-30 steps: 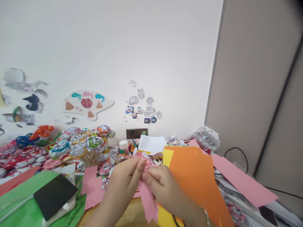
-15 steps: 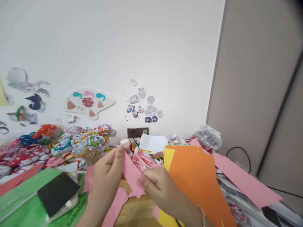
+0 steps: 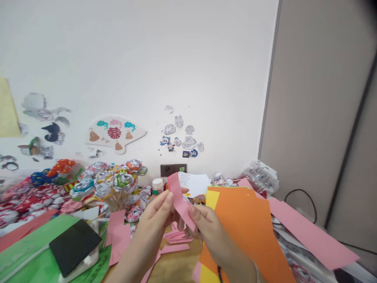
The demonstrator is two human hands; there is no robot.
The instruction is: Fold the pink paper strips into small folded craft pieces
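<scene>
Between my two hands a pink paper strip (image 3: 180, 200) is held up at a slant, its top end standing free. My left hand (image 3: 159, 210) pinches its left edge, thumb in front. My right hand (image 3: 204, 220) grips the lower right end with thumb and fingers. Below them, several narrow pink paper pieces (image 3: 176, 236) lie on the wooden table (image 3: 179, 267). More pink sheets (image 3: 120, 239) rest to the left of my left hand.
Orange sheets (image 3: 241, 220) over yellow paper lie to the right. A black flat device (image 3: 75, 245) sits at left on green sheets. Behind stand paper flowers (image 3: 113, 181), a white-capped bottle (image 3: 157, 186) and a written paper (image 3: 197, 184). A long pink strip (image 3: 313, 232) lies far right.
A pink strip stretched between my hands half a second ago is now raised and slanted, with my hands closer together. The view has shifted slightly.
</scene>
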